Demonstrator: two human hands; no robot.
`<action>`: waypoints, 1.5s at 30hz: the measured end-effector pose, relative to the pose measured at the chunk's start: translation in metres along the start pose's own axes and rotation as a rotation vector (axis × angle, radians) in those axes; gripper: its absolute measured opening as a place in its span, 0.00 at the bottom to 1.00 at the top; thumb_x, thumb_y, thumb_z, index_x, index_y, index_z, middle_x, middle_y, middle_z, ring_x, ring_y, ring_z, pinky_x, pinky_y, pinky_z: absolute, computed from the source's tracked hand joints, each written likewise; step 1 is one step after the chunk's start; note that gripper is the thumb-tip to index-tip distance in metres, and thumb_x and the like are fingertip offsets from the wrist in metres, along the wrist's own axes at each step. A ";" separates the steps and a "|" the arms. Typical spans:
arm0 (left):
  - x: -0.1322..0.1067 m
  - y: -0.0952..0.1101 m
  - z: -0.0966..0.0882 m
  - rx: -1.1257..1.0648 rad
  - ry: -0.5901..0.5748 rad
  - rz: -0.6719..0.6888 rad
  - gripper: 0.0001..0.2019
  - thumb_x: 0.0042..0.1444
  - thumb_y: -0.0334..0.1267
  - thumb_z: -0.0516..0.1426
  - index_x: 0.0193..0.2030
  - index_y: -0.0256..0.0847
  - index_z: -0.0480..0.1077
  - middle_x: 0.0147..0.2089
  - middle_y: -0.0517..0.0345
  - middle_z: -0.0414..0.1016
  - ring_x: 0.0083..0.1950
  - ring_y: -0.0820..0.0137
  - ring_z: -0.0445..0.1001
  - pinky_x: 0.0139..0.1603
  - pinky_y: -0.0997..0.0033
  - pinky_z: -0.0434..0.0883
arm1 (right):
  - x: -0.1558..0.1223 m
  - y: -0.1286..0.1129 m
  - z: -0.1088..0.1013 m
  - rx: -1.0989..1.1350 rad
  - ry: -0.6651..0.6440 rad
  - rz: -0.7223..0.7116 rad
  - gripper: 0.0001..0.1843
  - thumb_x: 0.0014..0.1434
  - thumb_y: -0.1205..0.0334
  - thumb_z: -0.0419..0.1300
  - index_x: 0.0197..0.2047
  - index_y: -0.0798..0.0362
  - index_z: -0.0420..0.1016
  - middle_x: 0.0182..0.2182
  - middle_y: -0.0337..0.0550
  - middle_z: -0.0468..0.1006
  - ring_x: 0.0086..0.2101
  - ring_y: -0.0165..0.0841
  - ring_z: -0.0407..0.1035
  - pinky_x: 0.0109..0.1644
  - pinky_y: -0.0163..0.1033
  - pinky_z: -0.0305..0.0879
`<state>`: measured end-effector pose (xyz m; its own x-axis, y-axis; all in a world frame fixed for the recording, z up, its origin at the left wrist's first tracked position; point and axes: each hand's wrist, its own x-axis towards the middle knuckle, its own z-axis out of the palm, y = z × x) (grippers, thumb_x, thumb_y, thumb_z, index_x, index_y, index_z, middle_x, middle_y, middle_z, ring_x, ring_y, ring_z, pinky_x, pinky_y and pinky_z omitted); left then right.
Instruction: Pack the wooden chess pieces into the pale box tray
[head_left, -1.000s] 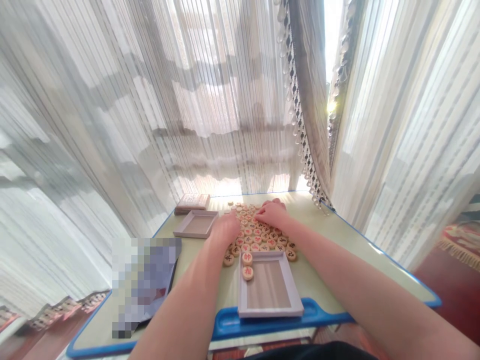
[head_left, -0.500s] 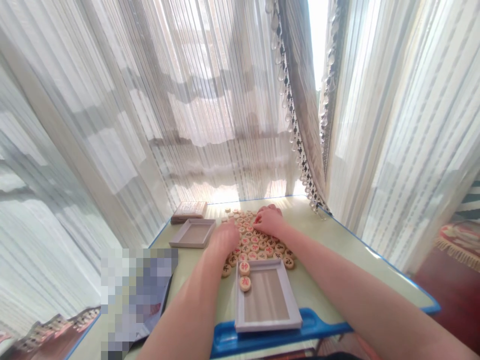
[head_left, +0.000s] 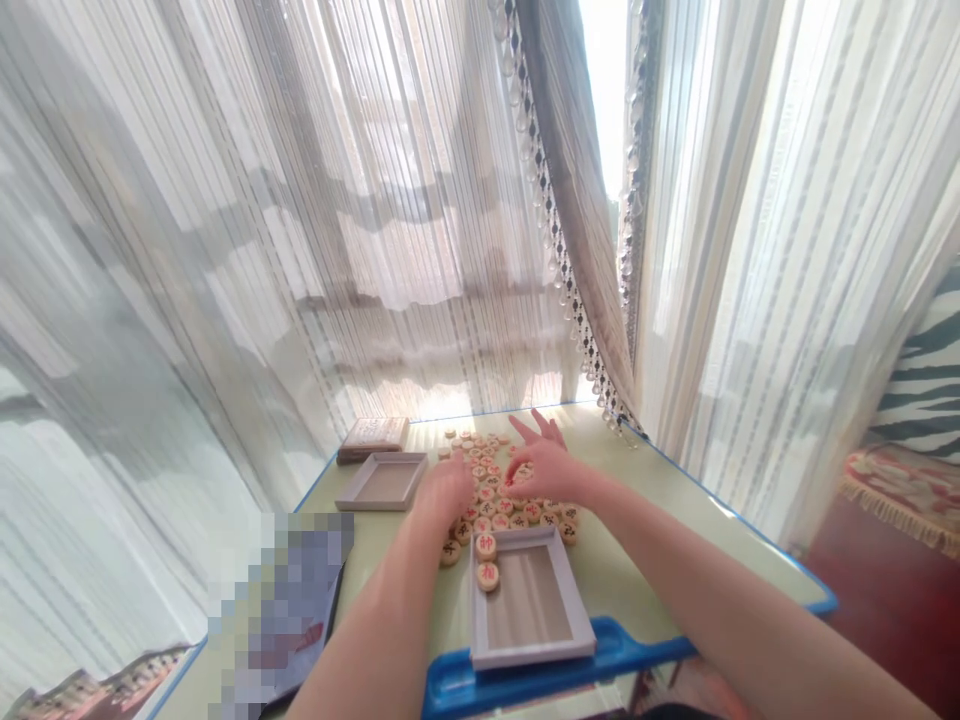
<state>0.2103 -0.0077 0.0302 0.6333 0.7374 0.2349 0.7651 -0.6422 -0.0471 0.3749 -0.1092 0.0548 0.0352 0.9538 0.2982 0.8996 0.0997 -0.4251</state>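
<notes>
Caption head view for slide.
Left hand and right hand over a spread of round pieces, two red-marked ones in the nearer open box.

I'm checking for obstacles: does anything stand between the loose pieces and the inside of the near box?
Yes: the low far wall of the near box stands between the loose pieces and its inside. Two pieces sit inside, toward its far left corner.

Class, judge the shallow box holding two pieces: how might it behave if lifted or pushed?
Its thin walls suggest the box is probably light and fairly stiff. Tilting it would likely make the two round pieces slide, as nothing visible fastens them. Pushed toward the person, it might tip, since its near end overlies the table's blue edge.
</notes>
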 end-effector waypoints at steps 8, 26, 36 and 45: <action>-0.001 0.004 -0.006 -0.113 0.145 -0.113 0.20 0.62 0.35 0.41 0.54 0.29 0.66 0.50 0.38 0.73 0.51 0.61 0.73 0.49 0.65 0.67 | -0.066 -0.031 0.015 0.058 0.098 -0.125 0.08 0.42 0.55 0.67 0.28 0.46 0.80 0.65 0.35 0.52 0.64 0.51 0.39 0.64 0.59 0.30; -0.085 -0.008 -0.005 -0.517 0.333 -0.031 0.14 0.59 0.37 0.46 0.36 0.41 0.72 0.37 0.54 0.77 0.40 0.67 0.73 0.43 0.69 0.67 | -0.063 -0.041 0.032 0.059 0.087 -0.331 0.09 0.44 0.56 0.66 0.33 0.43 0.80 0.58 0.38 0.63 0.60 0.46 0.50 0.64 0.52 0.42; -0.081 -0.002 -0.008 -0.385 0.309 0.013 0.12 0.56 0.34 0.47 0.26 0.40 0.69 0.28 0.57 0.74 0.32 0.71 0.69 0.34 0.73 0.60 | -0.063 -0.037 0.042 0.038 0.096 -0.379 0.08 0.46 0.53 0.63 0.32 0.41 0.80 0.58 0.34 0.65 0.58 0.44 0.51 0.63 0.51 0.42; -0.080 -0.003 -0.007 -0.381 0.286 -0.021 0.13 0.56 0.35 0.48 0.23 0.40 0.68 0.26 0.58 0.72 0.29 0.72 0.67 0.32 0.74 0.58 | -0.064 -0.041 0.040 0.053 0.101 -0.369 0.09 0.47 0.54 0.63 0.33 0.42 0.80 0.57 0.33 0.66 0.56 0.42 0.54 0.62 0.48 0.46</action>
<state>0.1568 -0.0667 0.0187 0.5204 0.6979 0.4920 0.6464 -0.6985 0.3070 0.3184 -0.1629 0.0184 -0.2414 0.8189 0.5207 0.8360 0.4480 -0.3169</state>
